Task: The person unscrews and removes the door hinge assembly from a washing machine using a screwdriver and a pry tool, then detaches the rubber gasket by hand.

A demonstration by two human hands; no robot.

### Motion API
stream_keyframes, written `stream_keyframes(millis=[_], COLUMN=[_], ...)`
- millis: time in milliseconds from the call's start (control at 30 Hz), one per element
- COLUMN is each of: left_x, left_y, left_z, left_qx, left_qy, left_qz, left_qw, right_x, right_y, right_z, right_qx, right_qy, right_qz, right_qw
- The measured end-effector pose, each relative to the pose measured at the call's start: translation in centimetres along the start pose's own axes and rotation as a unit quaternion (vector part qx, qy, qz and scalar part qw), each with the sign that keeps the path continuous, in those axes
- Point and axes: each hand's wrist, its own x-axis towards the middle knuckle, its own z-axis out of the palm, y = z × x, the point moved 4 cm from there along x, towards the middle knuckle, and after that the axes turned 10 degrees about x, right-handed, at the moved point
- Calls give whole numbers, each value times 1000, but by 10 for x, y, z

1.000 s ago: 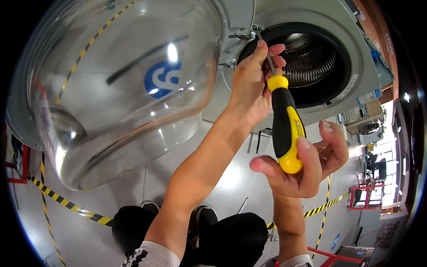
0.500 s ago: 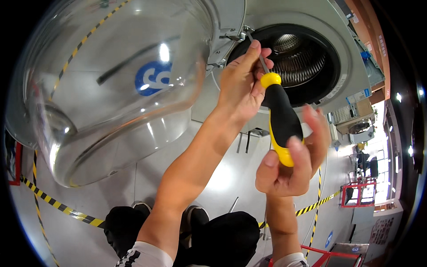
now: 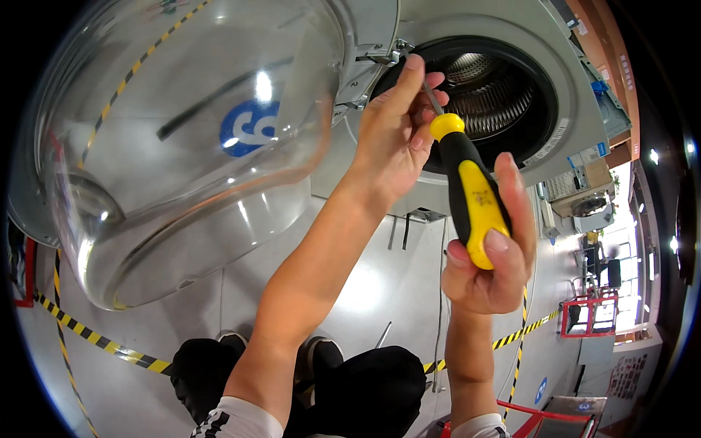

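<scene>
Hidden at the hinge

Your left hand (image 3: 398,135) covers the screwdriver (image 3: 467,190) tip and its screw; your right hand (image 3: 491,259) hides the handle's end; the glass door (image 3: 182,146) runs off the frame's left edge.

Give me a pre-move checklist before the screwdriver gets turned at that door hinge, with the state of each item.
1. Right hand wrapped around the yellow-and-black screwdriver handle: ok.
2. Left hand fingers pinching the metal shaft near the tip to steady it: ok.
3. Tip seated in a screw at the hinge: cannot tell, fingers hide it.
4. Glass door swung open, away from the drum opening: ok.
5. Door supported by anything besides the hinge: cannot tell.
</scene>
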Motion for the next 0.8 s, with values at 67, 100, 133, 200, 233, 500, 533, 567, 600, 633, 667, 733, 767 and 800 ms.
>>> stream_keyframes(millis=[67, 100, 133, 200, 233, 500, 533, 567, 600, 633, 667, 733, 767, 800], left_x=[0, 2, 4, 5, 5, 7, 7, 7, 7, 7, 5, 4, 4, 3], left_y=[0, 0, 0, -2, -3, 1, 1, 0, -1, -2, -2, 0, 1, 1], left_z=[1, 1, 0, 0, 0, -1, -2, -1, 0, 1, 0, -1, 0, 1], left_qx=[10, 2, -5, -18, -25, -68, -65, -64, -63, -65, -63, -43, -32, -21], left_qy=[37, 34, 32, 24, 18, -44, -46, -49, -52, -51, -46, -32, -19, -6], left_qz=[10, 9, 8, -2, -8, -13, -9, -5, -1, -7, -13, -15, -9, -3], left_qw=[999, 999, 999, 1000, 999, 997, 997, 997, 997, 997, 997, 998, 999, 1000], right_x=[-4, -6, -8, -14, -14, -2, -1, -2, -3, -1, -1, 4, 6, 8], right_y=[-5, -6, -7, -11, -11, 1, -1, -3, -5, -8, -11, -13, -14, -14], right_z=[-1, 0, 1, 1, 0, 0, -1, -1, -2, -3, -3, 1, 3, 5], right_qx=[-66, -76, -84, -102, -108, -58, -79, -97, -121, -137, -140, -123, -92, -52], right_qy=[10, 19, 27, 20, 18, -58, -55, -40, -30, -28, -33, -59, -49, -41], right_qz=[12, 24, 34, 60, 56, -32, -36, -29, -18, -14, -6, -14, -14, -4], right_qw=[998, 997, 996, 993, 992, 996, 995, 994, 992, 990, 990, 991, 994, 998])
